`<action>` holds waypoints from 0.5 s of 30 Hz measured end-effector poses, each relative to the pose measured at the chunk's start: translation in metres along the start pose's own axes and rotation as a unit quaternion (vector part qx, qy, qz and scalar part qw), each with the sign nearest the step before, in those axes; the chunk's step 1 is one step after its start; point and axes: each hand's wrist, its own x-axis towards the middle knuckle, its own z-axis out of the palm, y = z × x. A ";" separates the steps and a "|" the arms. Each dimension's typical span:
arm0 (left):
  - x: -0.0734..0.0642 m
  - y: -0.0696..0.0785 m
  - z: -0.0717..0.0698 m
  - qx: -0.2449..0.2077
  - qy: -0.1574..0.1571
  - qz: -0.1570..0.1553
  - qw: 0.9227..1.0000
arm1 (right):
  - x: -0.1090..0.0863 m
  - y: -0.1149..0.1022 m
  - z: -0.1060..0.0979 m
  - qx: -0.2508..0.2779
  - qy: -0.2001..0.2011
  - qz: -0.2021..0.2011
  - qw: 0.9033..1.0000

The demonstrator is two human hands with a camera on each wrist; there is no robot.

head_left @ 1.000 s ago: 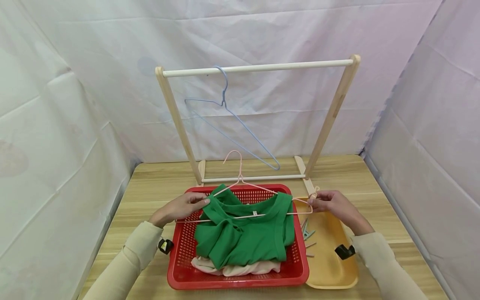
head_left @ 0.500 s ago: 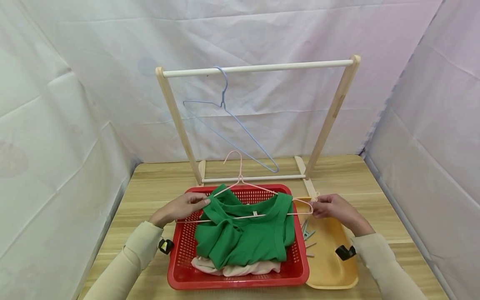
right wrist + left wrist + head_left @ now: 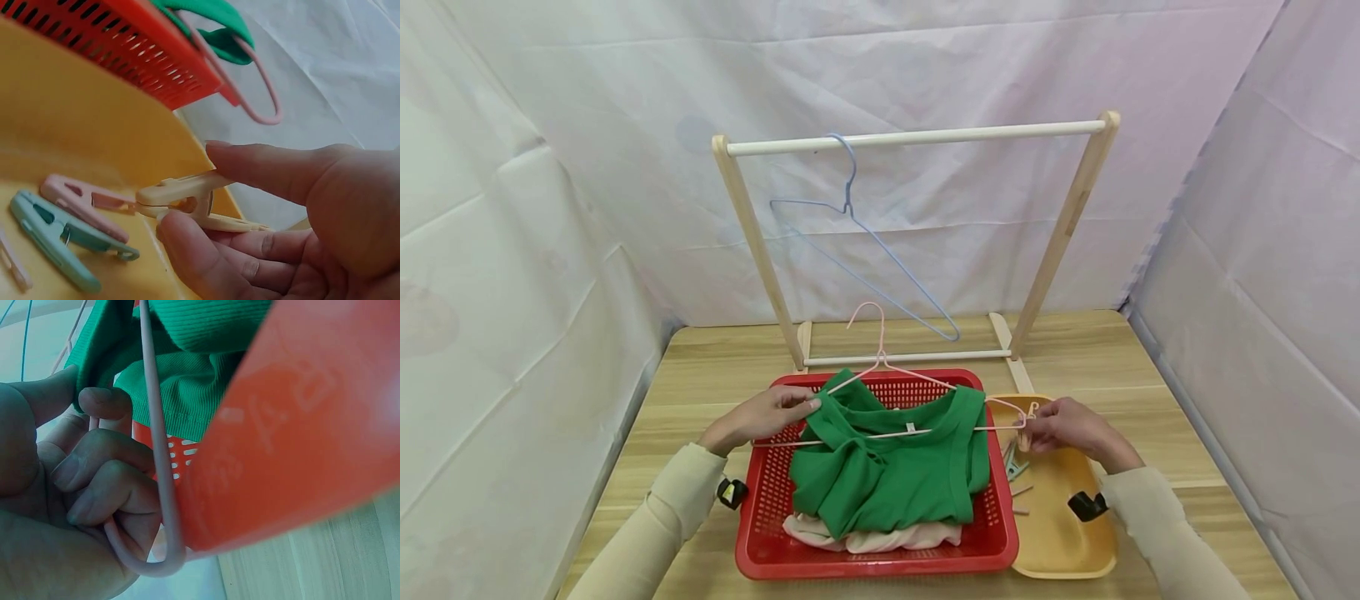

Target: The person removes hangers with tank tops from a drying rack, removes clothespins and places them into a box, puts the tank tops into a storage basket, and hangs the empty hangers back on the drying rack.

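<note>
In the head view a green tank top (image 3: 902,475) lies over the red basket (image 3: 748,533), with a pink hanger (image 3: 880,333) through its shoulders. My left hand (image 3: 767,417) pinches its left shoulder. The left wrist view shows the thumb and index finger on the green cloth, other fingers curled by the hanger's looped end (image 3: 165,556). Over the yellow tray (image 3: 1075,550), my right hand (image 3: 1067,433) holds a cream clothespin (image 3: 184,187) between thumb and fingers. That clothespin's jaws are closed, just right of the hanger's right end in the head view.
A blue hanger (image 3: 898,258) hangs from the white bar (image 3: 970,134) of a wooden rack behind the basket. Beige cloth (image 3: 902,539) lies beneath the tank top. A green clothespin (image 3: 56,237) and a pink clothespin (image 3: 87,203) lie in the tray.
My right hand has lowered a little toward the tray, and the clothespin in it has moved down and turned. The left hand and tank top stay put. The blue hanger sways slightly.
</note>
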 end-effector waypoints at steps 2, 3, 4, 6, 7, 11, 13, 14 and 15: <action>0.000 0.000 0.000 0.001 -0.001 0.000 1.000 | 0.000 0.002 0.001 -0.016 0.004 0.003 1.000; 0.000 0.001 0.000 0.002 -0.001 0.000 1.000 | 0.000 0.002 0.001 -0.025 0.006 0.004 1.000; 0.000 0.001 0.001 0.003 -0.002 0.000 1.000 | 0.001 0.003 0.002 -0.034 0.008 0.005 0.999; 0.000 0.001 0.001 0.003 -0.003 0.001 1.000 | 0.001 0.003 0.003 -0.057 0.012 0.010 0.998; 0.000 0.001 0.001 0.004 -0.003 0.002 1.000 | 0.001 0.004 0.003 -0.068 0.013 0.014 0.998; 0.001 0.000 0.000 0.006 -0.003 0.003 1.000 | 0.000 0.003 0.006 -0.095 0.016 0.025 0.995; 0.001 0.000 0.000 0.005 -0.002 0.002 1.000 | 0.000 0.003 0.008 -0.102 0.017 0.026 0.994; 0.001 -0.001 0.000 0.004 -0.002 0.002 1.000 | 0.000 0.003 0.008 -0.104 0.018 0.026 0.994; 0.001 -0.001 0.000 0.003 -0.002 0.000 1.000 | 0.000 0.003 0.009 -0.106 0.019 0.027 0.994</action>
